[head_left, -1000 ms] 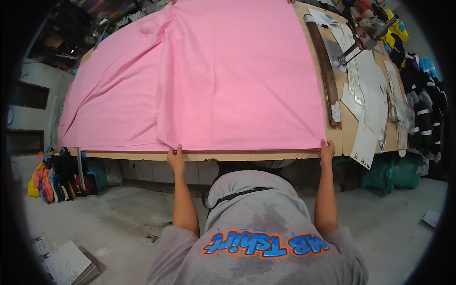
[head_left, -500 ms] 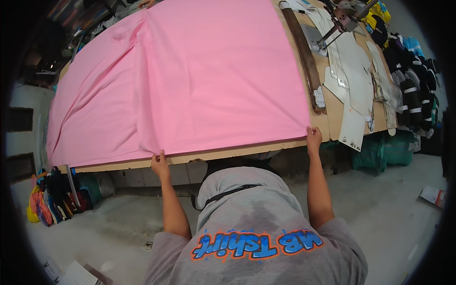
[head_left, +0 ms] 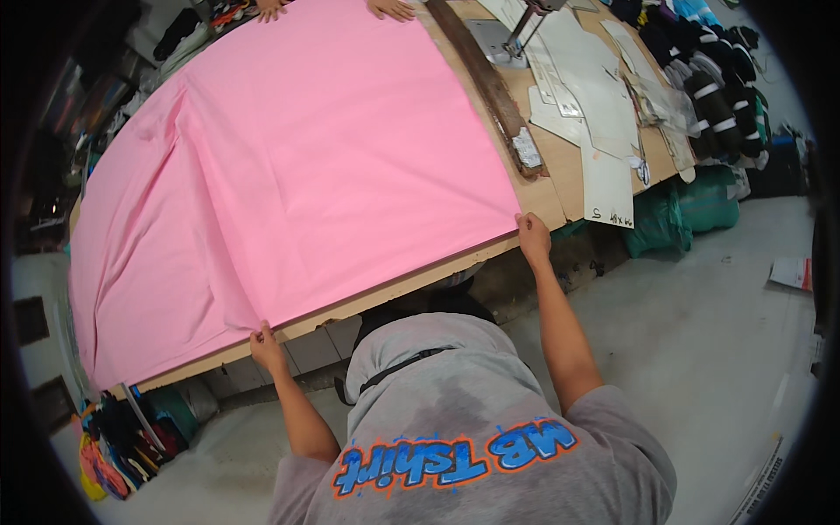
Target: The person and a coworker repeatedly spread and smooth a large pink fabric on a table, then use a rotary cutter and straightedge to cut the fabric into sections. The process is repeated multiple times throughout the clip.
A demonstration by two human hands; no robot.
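Note:
A large sheet of pink fabric lies spread over the table, smooth on the right and creased on the left, where a long fold runs from the far side to the front edge. My left hand pinches the near edge of the fabric at the foot of that fold. At the near right corner my right hand is closed on the same cloth. Across the table, another person's two hands rest flat at the fabric's far edge.
Right of the cloth, a long dark brown bar lies on the wooden table. Beyond it are a cutting machine and white pattern pieces. Dark fabric rolls are stacked farther right. Green bags sit beneath the table.
The view has turned, so the table appears tilted and shifted left. Both my hands keep hold of the cloth edge. The other person's second hand has come into view at the far edge.

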